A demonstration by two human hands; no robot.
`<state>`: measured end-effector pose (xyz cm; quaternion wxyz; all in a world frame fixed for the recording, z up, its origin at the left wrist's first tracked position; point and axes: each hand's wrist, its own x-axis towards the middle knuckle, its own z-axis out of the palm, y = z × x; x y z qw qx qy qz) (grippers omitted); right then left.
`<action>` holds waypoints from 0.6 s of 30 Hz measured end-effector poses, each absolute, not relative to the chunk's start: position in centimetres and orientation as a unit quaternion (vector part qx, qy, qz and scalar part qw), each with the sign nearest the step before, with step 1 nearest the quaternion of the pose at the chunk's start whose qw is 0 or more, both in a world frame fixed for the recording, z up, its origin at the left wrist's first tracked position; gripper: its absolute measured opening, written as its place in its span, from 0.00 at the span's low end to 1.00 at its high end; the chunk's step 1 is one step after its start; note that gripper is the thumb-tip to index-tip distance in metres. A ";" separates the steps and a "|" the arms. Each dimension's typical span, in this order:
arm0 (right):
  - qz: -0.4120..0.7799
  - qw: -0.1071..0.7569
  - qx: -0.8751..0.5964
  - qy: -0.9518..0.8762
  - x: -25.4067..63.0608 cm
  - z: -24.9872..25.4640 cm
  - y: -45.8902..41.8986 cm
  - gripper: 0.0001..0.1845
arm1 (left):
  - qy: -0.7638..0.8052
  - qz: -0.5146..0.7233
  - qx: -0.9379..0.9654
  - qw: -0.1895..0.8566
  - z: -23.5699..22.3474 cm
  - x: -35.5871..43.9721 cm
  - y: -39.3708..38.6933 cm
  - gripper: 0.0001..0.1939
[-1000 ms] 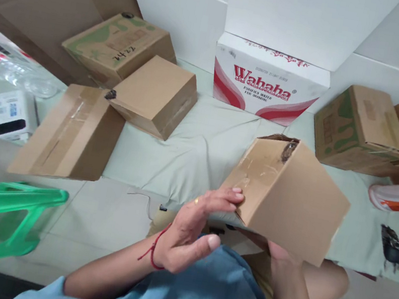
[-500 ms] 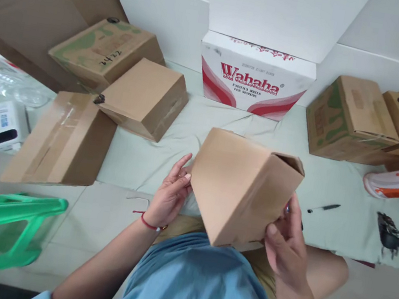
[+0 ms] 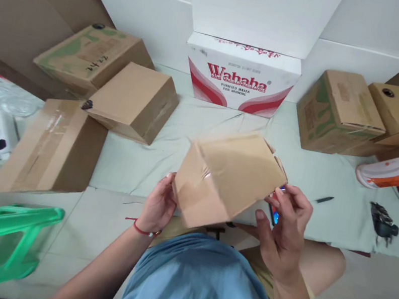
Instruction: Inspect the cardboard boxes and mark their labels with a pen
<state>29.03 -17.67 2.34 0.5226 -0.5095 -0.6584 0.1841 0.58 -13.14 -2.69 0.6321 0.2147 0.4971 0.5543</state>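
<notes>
A plain brown cardboard box (image 3: 232, 170) is tilted in the air above the table's front edge, just in front of my body. Clear tape runs over its near side, and flaps stand slightly loose at its right end. My left hand (image 3: 160, 204) grips the box's left end, its fingers partly hidden behind the cardboard. At the right end, my right hand (image 3: 287, 230) touches the edge with its fingertips while its thumb is spread away from the box. Behind that thumb, a dark flat object with a bright blue and red surface (image 3: 275, 216) shows in part.
Several cardboard boxes stand at the left, including a taped one (image 3: 49, 145). A white Wahaha carton (image 3: 241, 80) is against the back wall. To the right are a green-printed box (image 3: 339, 111), an orange-and-white bottle (image 3: 395, 169), a pen (image 3: 324, 199) and keys (image 3: 384, 224). A green stool (image 3: 28, 243) is lower left.
The box has turned over between my hands, so its taped side now faces up and towards me. My right thumb has come off the cardboard. The whole view has shifted slightly.
</notes>
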 end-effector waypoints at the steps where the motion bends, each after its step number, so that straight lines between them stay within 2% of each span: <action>1: 0.186 0.522 -0.515 -0.655 29.1 2.4 -17.5 0.38 | 0.495 0.558 0.191 0.638 -2.4 0.5 -13.2 0.24; 6: 0.302 0.557 -0.501 -0.589 29.8 1.8 -16.6 0.33 | 0.477 0.549 0.213 0.653 0.0 0.2 -14.0 0.23; 9: 0.383 0.563 -0.514 -0.521 30.5 0.7 -16.1 0.28 | 0.455 0.574 0.268 0.626 1.7 -0.1 -14.7 0.24; 12: 0.460 0.555 -0.532 -0.444 30.8 -0.8 -16.0 0.29 | 0.424 0.588 0.352 0.592 2.9 -0.5 -15.4 0.25; 15: 0.528 0.534 -0.554 -0.360 30.2 -2.4 -16.7 0.32 | 0.403 0.567 0.488 0.527 4.0 -0.4 -16.0 0.26; 18: 0.563 0.525 -0.554 -0.316 29.6 -3.6 -17.9 0.30 | 0.384 0.521 0.645 0.406 5.0 0.7 -16.6 0.32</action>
